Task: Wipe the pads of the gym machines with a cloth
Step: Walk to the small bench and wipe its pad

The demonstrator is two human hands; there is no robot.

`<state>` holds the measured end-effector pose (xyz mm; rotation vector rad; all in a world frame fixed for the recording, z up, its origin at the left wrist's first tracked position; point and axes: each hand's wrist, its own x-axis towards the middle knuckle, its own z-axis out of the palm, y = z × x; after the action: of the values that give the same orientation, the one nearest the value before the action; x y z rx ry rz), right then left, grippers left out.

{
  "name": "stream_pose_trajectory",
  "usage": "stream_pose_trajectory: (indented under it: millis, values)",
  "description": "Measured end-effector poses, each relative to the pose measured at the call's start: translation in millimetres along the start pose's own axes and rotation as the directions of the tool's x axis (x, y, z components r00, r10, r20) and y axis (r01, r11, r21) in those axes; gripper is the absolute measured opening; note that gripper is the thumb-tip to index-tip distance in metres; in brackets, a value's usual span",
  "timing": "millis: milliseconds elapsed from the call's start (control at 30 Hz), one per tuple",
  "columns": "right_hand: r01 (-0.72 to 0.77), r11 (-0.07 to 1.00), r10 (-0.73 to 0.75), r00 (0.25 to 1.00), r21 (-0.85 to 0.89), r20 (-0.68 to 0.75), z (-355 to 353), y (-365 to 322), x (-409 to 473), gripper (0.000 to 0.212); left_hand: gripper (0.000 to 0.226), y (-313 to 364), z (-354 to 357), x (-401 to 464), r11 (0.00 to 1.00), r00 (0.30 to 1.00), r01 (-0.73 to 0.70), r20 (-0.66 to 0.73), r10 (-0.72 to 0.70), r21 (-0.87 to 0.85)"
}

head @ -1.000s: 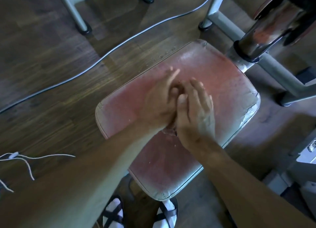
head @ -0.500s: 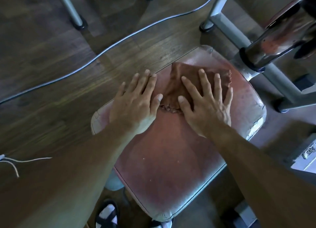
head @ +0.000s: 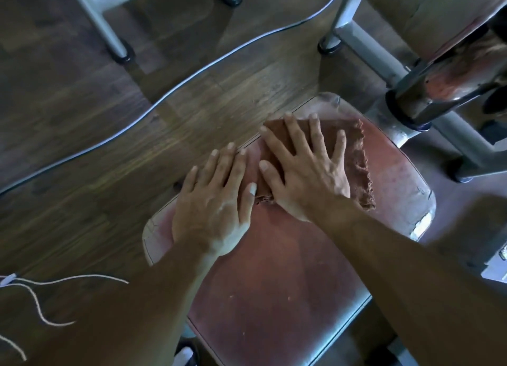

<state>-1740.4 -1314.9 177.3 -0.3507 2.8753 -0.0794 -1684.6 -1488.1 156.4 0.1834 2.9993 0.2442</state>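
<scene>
A worn red seat pad (head: 279, 283) with cracked pale edges fills the lower middle of the head view. A brown cloth (head: 356, 157) lies spread flat on its far end. My right hand (head: 304, 170) presses on the cloth with fingers straight and spread. My left hand (head: 216, 198) lies flat on the pad's left edge, fingers straight, its thumb touching the cloth's near corner.
A grey metal machine frame (head: 384, 61) and a shiny post (head: 444, 82) rise at the upper right behind the pad. A grey cable (head: 164, 102) snakes across the dark wood floor. White cords (head: 41, 297) lie at lower left. Another frame leg (head: 109, 36) stands at upper left.
Both hands were bunched together over the cloth a second ago. They have since spread it flat and slid toward the pad's far end, the right hand pushing the cloth leftward and forward.
</scene>
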Motion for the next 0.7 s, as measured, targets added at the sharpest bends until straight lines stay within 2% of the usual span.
stream_pose_trajectory:
  millis: [67, 133, 300, 400, 500, 700]
  values:
    - [0.036, 0.999, -0.035, 0.999, -0.018, 0.020, -5.1, 12.1, 8.3, 0.060, 0.059, 0.5, 0.6, 0.5, 1.000, 1.000, -0.002, -0.017, 0.002, -0.001]
    - [0.011, 1.000, -0.010, 1.000, -0.020, 0.019, -9.5, 25.4, 22.1, 0.060, 0.059, 0.4, 2.1, -0.1, 1.000, 0.999, -0.001, -0.036, 0.001, 0.000]
    - [-0.225, 0.972, 0.228, 0.973, 0.073, -0.031, -11.0, 54.2, 34.4, 0.060, 0.057, 0.2, 3.8, -0.5, 1.000, 0.997, -0.008, -0.081, 0.008, -0.008]
    - [-0.301, 0.943, 0.310, 0.950, 0.141, -0.045, -9.7, 60.7, 13.2, 0.058, 0.059, -0.6, 4.4, -0.2, 1.000, 0.998, -0.006, -0.065, 0.005, -0.007]
    - [-0.365, 0.912, 0.382, 0.922, 0.187, -0.063, -3.8, 54.4, -22.2, 0.058, 0.059, -1.2, 5.4, 0.6, 1.000, 0.997, 0.005, -0.075, -0.006, -0.020]
    - [-0.449, 0.868, 0.460, 0.888, 0.211, -0.005, 18.3, 4.1, -91.3, 0.062, 0.058, -1.9, 2.2, 0.7, 0.996, 0.999, -0.018, -0.037, 0.015, -0.089]
